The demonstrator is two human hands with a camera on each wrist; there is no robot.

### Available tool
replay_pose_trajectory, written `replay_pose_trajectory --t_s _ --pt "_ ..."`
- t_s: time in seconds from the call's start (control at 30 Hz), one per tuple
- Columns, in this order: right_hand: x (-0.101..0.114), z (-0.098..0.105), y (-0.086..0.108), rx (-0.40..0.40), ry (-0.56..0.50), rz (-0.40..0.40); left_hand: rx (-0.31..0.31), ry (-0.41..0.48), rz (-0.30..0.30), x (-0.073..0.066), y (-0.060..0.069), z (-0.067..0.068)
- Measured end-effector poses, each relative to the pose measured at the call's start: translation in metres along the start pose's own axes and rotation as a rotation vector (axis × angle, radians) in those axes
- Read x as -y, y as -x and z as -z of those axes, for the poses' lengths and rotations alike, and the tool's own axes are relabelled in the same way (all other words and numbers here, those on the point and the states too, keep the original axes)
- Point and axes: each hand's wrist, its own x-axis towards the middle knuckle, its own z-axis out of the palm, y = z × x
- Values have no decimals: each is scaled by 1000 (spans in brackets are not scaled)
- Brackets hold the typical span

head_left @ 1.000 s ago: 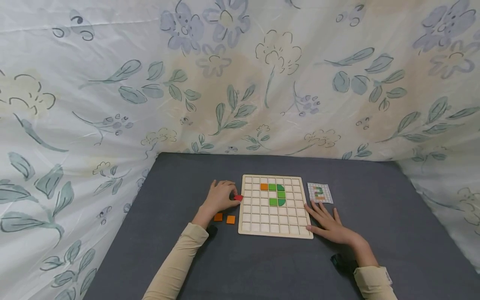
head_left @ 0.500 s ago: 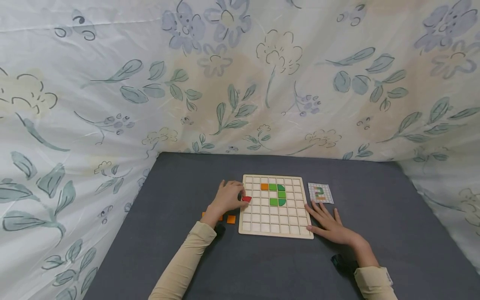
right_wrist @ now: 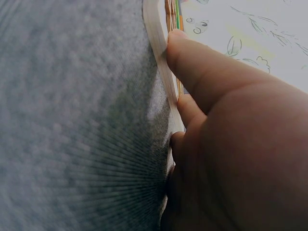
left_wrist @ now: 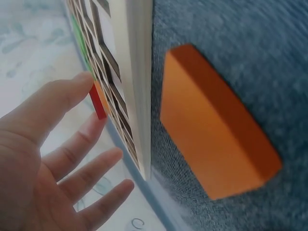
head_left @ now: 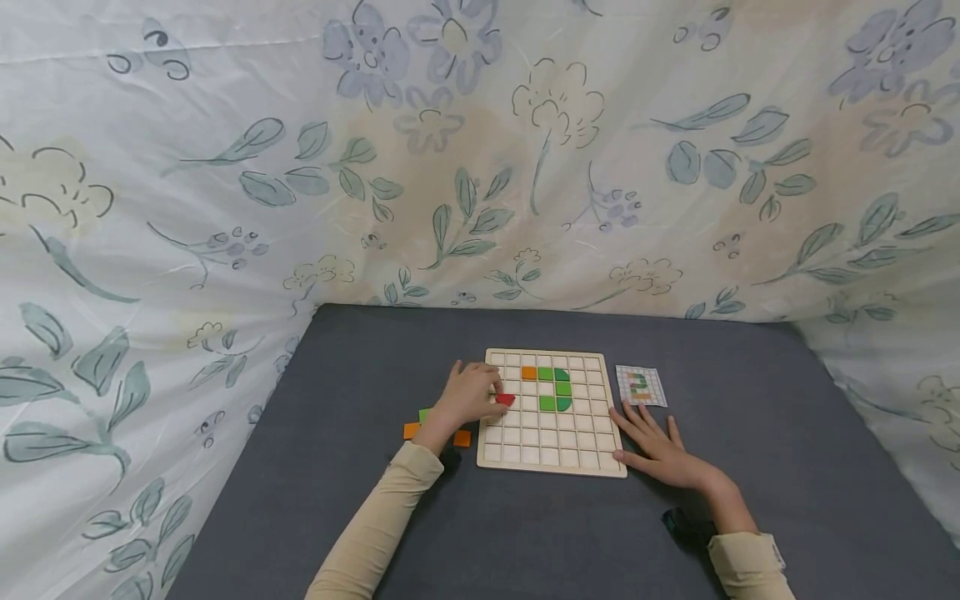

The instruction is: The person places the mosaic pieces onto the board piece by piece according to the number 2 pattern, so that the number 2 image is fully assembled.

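Note:
My left hand [head_left: 471, 393] pinches a red tile [head_left: 506, 400] between thumb and index finger, above the left columns of a wooden grid board [head_left: 531, 457]. In the left wrist view the red tile [left_wrist: 98, 102] shows edge-on, and the other fingers are spread apart. My right hand [head_left: 658, 450] rests with straight fingers along the board's right edge; in the right wrist view its thumb touches the wooden rim [right_wrist: 161, 57]. Set in the upper middle of the board are an orange tile [head_left: 528, 373], several green square tiles [head_left: 546, 403] and dark green rounded tiles [head_left: 562, 404].
A small pattern card [head_left: 641, 387] lies right of the board, near the right fingertips. Loose orange tiles [head_left: 462, 438] and a green tile [head_left: 424, 414] lie left of the board, partly behind the left wrist. A patterned cloth [head_left: 480, 167] hangs behind the dark table [head_left: 570, 533].
My left hand has moved right with the red tile, from the board's left edge to over its left columns. More loose tiles show behind the wrist. The right hand has stayed in place.

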Motion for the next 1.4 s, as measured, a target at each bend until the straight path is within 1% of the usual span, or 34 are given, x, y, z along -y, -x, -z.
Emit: replay_pose_trajectory --t_s 0.13,0.27,0.57,0.77,0.87,1.0,1.17,1.3,1.4 --pt "0 0 0 -1 3 -2 15 25 0 -2 -1 -1" --pt "-1 0 0 0 5 1 22 23 0 -6 -2 -2" --pt "0 0 0 4 -15 8 17 23 -27 -12 -7 -6" --pt "-1 -1 1 6 -15 7 11 1 -35 -15 -9 -10" --pt "-1 -1 0 3 -13 10 6 8 -36 -16 -9 -11" --pt "-1 -1 0 3 -12 12 16 43 -35 -14 -9 -10" --pt "-1 0 0 6 -15 9 22 95 -43 -8 -9 -7" --pt "0 1 0 2 -5 4 27 137 -69 -2 -9 -3" --pt "0 1 0 3 -4 5 36 136 -98 2 -10 -1"
